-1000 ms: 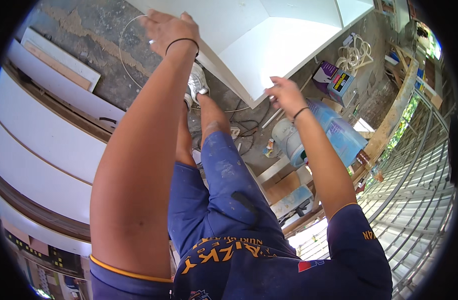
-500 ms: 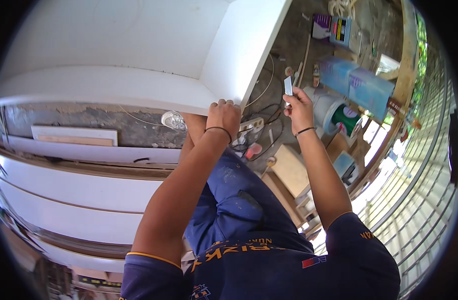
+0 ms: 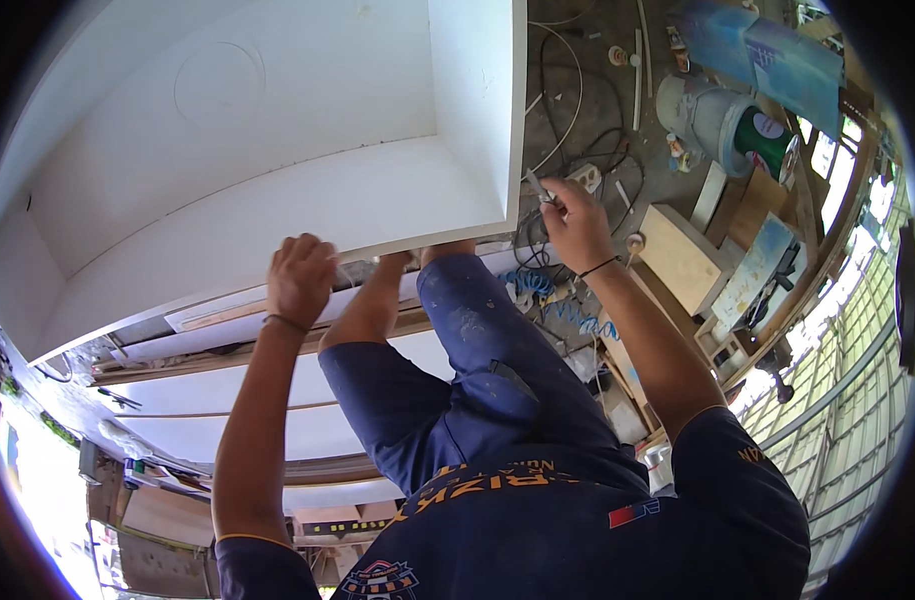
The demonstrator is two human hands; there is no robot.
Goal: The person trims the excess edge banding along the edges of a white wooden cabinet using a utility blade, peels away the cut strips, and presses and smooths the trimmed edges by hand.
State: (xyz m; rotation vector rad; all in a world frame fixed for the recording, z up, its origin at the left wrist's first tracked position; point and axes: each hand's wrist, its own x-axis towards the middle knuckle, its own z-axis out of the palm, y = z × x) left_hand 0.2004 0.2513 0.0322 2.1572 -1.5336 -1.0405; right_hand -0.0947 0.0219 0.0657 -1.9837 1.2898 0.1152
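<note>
A white open-fronted cabinet (image 3: 377,190) lies before me, its long near edge running across the view. My left hand (image 3: 302,280) is at that edge, left of the middle, with its fingers curled over it and slightly blurred. My right hand (image 3: 577,228) is just beyond the cabinet's right corner. Between its thumb and fingers it pinches a small, flat, grey blade-like piece (image 3: 537,186), pointing up and left toward the cabinet's side panel. The piece's lower end is hidden by the fingers.
White boards (image 3: 217,390) lie below the cabinet, beside my legs. To the right are cables, a power strip (image 3: 585,178), a coiled blue hose (image 3: 527,285), a pale wooden box (image 3: 677,258), a bucket (image 3: 712,120) with a green container, and a blue-painted panel (image 3: 757,50).
My left hand has shifted left along the cabinet's edge, away from the right corner. My right hand, still pinching the flat piece, has come lower and closer to the cabinet. The view has shifted.
</note>
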